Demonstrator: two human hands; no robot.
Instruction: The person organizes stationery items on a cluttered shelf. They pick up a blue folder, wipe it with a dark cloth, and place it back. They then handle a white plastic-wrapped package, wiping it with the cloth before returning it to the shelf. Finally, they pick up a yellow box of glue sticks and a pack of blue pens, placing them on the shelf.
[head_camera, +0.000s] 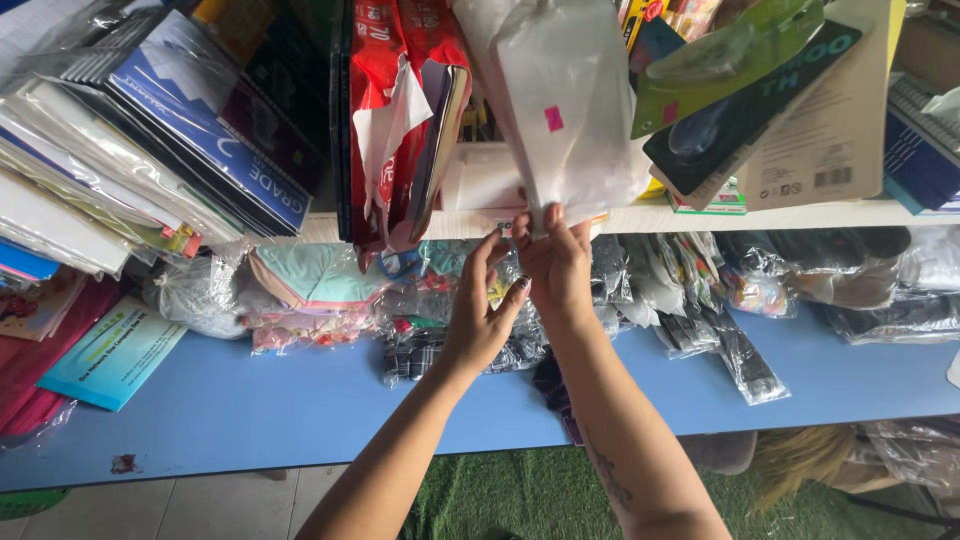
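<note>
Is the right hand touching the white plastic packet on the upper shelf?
Touching. The head view shows the right hand pinching the bottom edge of the white plastic packet, its fingers lying directly on the plastic.

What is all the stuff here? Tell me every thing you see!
white plastic packet: one, white with a pink sticker, upper shelf, pinched at its lower edge
red bags: a few, red, upper shelf, left of the packet
notebooks: a leaning stack, blue and white, upper left
carded items: several, green, black and beige, upper right
wrapped clothes: many, teal, pink and plaid, on the table
blue table: one, blue, below the shelf
green mat: one, green, floor
left hand: touching the packet's lower edge
right hand: pinching the packet
</note>
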